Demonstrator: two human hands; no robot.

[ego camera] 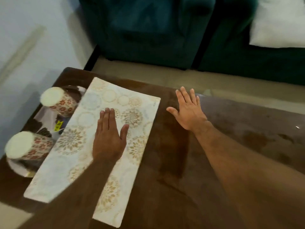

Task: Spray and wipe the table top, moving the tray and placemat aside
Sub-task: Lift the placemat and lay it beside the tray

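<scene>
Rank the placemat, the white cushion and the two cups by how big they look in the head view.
1. Placemat, clearly largest.
2. Cushion, partly cut off by the frame.
3. Near cup and far cup: about alike; the near one looks slightly bigger, probably from closeness.

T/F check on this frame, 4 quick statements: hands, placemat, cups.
1. The left hand lies flat on the cream floral-patterned placemat. True.
2. The right hand grips a spray bottle. False: it is open with fingers spread over the brown glossy table top and holds nothing.
3. Two floral-patterned cups stand left of the placemat. True.
4. The placemat is folded in half. False: it lies spread flat.
</scene>
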